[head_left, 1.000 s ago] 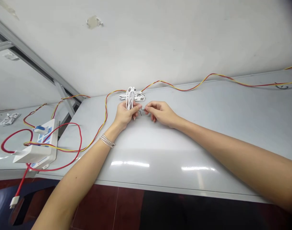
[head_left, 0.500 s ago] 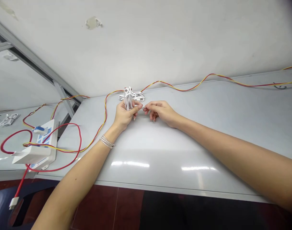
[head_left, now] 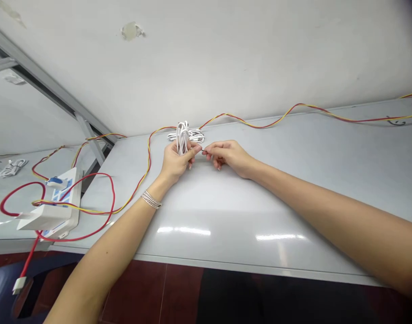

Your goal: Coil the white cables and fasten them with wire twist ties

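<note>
The looped white cable (head_left: 183, 138) sits light and springy in my left hand (head_left: 175, 163), bundled upright with my fingers closed around its middle, the surest place to hold it. My right hand (head_left: 228, 157) makes a narrow pinch on what looks like a thin dark wire (head_left: 203, 151), too fine and limp to take anywhere but close to my fingertips. Both hands are near the far edge of the white table (head_left: 246, 216), just before a second white coil (head_left: 195, 136) and a red-and-yellow twisted wire (head_left: 260, 125) running along that edge.
</note>
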Action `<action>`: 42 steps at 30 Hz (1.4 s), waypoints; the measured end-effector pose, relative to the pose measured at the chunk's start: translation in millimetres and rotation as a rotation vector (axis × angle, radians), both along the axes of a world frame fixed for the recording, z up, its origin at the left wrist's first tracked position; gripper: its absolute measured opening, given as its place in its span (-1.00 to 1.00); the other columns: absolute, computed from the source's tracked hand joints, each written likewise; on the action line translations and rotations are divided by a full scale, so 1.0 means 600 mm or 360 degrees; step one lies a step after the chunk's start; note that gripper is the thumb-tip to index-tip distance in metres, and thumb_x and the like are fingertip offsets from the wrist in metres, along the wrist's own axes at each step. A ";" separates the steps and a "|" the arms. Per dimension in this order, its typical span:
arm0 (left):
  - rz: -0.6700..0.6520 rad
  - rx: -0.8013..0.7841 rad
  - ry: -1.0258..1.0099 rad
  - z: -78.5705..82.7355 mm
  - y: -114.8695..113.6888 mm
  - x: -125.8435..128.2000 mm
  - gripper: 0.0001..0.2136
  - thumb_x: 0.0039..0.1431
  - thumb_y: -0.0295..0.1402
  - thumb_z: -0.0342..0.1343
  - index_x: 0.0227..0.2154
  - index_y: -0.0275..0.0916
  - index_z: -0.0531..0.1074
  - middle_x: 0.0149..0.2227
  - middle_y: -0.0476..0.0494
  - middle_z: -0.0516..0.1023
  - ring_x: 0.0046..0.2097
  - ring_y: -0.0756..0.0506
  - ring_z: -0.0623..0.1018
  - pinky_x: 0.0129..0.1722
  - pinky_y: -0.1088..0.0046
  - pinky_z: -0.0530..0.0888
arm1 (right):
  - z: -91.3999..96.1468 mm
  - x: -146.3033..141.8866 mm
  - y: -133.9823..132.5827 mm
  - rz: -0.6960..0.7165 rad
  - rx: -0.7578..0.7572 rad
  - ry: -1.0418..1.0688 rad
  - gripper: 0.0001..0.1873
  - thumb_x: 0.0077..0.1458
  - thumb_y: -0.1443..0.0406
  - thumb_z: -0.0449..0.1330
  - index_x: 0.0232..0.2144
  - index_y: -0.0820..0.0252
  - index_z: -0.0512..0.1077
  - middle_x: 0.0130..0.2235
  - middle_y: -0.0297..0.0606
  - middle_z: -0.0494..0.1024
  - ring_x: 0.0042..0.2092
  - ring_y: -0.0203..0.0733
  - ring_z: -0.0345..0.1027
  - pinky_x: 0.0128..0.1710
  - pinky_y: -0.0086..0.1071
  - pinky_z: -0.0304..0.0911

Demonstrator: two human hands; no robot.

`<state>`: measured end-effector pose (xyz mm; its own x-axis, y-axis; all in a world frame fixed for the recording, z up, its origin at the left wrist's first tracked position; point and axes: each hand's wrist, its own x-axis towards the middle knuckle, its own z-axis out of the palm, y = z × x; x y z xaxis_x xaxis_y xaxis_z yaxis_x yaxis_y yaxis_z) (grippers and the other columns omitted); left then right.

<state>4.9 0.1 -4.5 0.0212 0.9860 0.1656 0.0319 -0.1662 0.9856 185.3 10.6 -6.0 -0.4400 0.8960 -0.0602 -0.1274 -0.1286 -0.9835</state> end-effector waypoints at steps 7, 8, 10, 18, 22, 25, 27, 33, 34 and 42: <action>-0.0014 0.0003 -0.0024 0.005 -0.004 0.004 -0.57 -0.16 -0.23 0.43 -0.50 -0.23 0.22 -0.39 -0.04 0.54 -0.62 0.10 0.36 -0.73 0.54 0.25 | 0.000 0.007 0.003 0.0141 0.0102 -0.0090 -0.82 0.00 0.23 0.31 -0.48 0.25 0.51 -0.49 -0.34 0.44 -0.59 -0.45 0.11 -0.63 -0.47 0.01; -0.0014 -0.0002 -0.0014 0.005 -0.005 0.004 -0.57 -0.16 -0.23 0.43 -0.49 -0.23 0.23 -0.40 -0.04 0.54 -0.62 0.10 0.36 -0.72 0.54 0.25 | -0.001 0.007 0.003 0.0139 0.0117 -0.0106 -0.82 -0.02 0.22 0.32 -0.48 0.25 0.51 -0.50 -0.36 0.42 -0.59 -0.45 0.10 -0.63 -0.47 -0.01; -0.0008 -0.0008 0.0013 0.005 -0.005 0.003 -0.58 -0.15 -0.22 0.43 -0.48 -0.23 0.24 -0.42 -0.03 0.53 -0.62 0.11 0.36 -0.71 0.55 0.27 | -0.004 0.006 0.003 0.0118 0.0125 -0.0109 -0.82 -0.05 0.22 0.33 -0.46 0.24 0.52 -0.51 -0.39 0.39 -0.59 -0.45 0.10 -0.63 -0.48 -0.02; -0.0003 0.0005 0.0110 0.007 -0.006 0.003 -0.65 -0.10 -0.26 0.40 -0.47 -0.24 0.28 -0.51 0.02 0.45 -0.64 0.09 0.33 -0.74 0.53 0.27 | -0.006 0.003 -0.001 0.0071 0.0163 -0.0142 -0.82 -0.07 0.23 0.33 -0.45 0.25 0.51 -0.54 -0.41 0.37 -0.59 -0.44 0.10 -0.62 -0.48 -0.03; -0.0001 -0.0021 0.0118 0.010 -0.007 0.005 -0.63 -0.12 -0.25 0.41 -0.48 -0.23 0.27 -0.57 0.07 0.38 -0.66 0.09 0.32 -0.75 0.53 0.25 | -0.006 0.003 -0.003 0.0072 0.0176 -0.0178 -0.81 -0.05 0.21 0.33 -0.47 0.24 0.48 -0.61 -0.45 0.31 -0.60 -0.44 0.08 -0.62 -0.48 -0.05; 0.0010 -0.0054 0.0125 0.012 -0.007 0.006 -0.62 -0.13 -0.24 0.42 -0.48 -0.22 0.27 -0.60 0.10 0.34 -0.68 0.09 0.31 -0.76 0.54 0.23 | -0.007 0.002 -0.004 0.0068 0.0197 -0.0189 -0.78 -0.06 0.19 0.36 -0.49 0.23 0.47 -0.60 -0.44 0.32 -0.60 -0.44 0.09 -0.62 -0.48 -0.04; 0.0030 -0.0077 0.0134 0.013 -0.008 0.007 -0.60 -0.15 -0.24 0.43 -0.48 -0.22 0.26 -0.60 0.11 0.35 -0.68 0.10 0.31 -0.77 0.54 0.22 | -0.007 0.001 -0.005 0.0051 0.0204 -0.0187 -0.77 -0.07 0.19 0.38 -0.49 0.23 0.47 -0.59 -0.43 0.33 -0.59 -0.43 0.09 -0.63 -0.47 -0.04; 0.0073 -0.0143 0.0157 0.017 -0.011 0.010 -0.59 -0.16 -0.26 0.42 -0.49 -0.20 0.23 -0.62 0.11 0.35 -0.70 0.10 0.28 -0.78 0.54 0.16 | -0.003 -0.003 -0.012 0.0007 0.0208 -0.0221 -0.81 -0.02 0.24 0.34 -0.49 0.23 0.45 -0.61 -0.46 0.30 -0.61 -0.44 0.07 -0.64 -0.48 -0.05; 0.0079 -0.0150 0.0166 0.017 -0.012 0.010 -0.60 -0.15 -0.26 0.41 -0.49 -0.20 0.22 -0.63 0.12 0.34 -0.70 0.10 0.26 -0.78 0.54 0.15 | -0.003 -0.003 -0.012 0.0000 0.0209 -0.0230 -0.82 -0.01 0.25 0.33 -0.49 0.23 0.45 -0.61 -0.47 0.30 -0.61 -0.45 0.07 -0.65 -0.48 -0.04; 0.0135 -0.0199 0.0193 0.018 -0.011 0.011 -0.61 -0.14 -0.34 0.39 -0.52 -0.23 0.19 -0.63 0.11 0.35 -0.68 0.16 0.18 -0.70 0.56 0.12 | -0.007 -0.006 -0.013 -0.0045 0.0263 -0.0293 -0.83 -0.03 0.25 0.34 -0.47 0.23 0.45 -0.56 -0.44 0.36 -0.61 -0.46 0.09 -0.66 -0.49 0.01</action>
<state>11.2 -6.4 6.5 -0.0507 0.9978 0.0431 0.1602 -0.0344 0.9865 181.8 2.7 -10.1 -0.4099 0.9121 0.0112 0.0546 0.0368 -0.9978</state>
